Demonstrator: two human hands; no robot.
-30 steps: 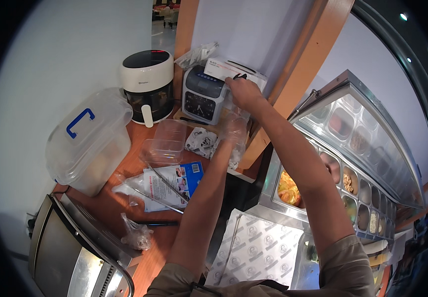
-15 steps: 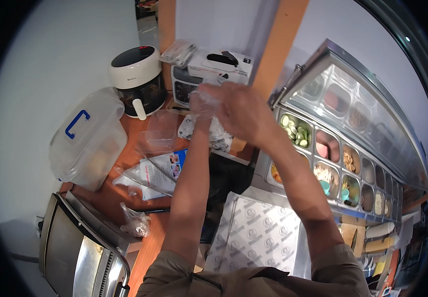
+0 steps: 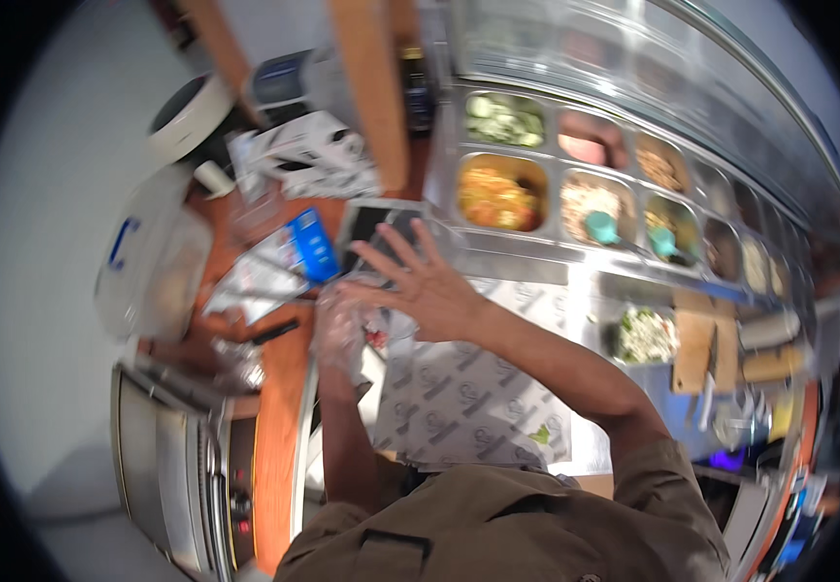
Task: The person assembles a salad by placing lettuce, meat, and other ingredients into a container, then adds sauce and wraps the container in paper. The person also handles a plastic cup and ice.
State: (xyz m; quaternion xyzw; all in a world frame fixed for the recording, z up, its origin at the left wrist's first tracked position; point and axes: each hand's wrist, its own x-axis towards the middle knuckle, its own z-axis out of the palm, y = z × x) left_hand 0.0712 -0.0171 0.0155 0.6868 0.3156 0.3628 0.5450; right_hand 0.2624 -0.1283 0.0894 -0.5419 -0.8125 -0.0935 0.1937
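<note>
The right hand is spread, fingers splayed, drawing a clear plastic glove over the left hand, whose grip inside the film I cannot tell; both hang above the printed wrapping paper; beyond lie the filling pans behind glass.

The left hand, inside a clear plastic glove, meets the right hand over the near edge of a sheet of printed paper lying on the counter. Left of the grip lie flat packets and beyond them a lidded plastic tub. Behind and to the right of the grip runs a row of food pans, with a cutting board far right.
</note>
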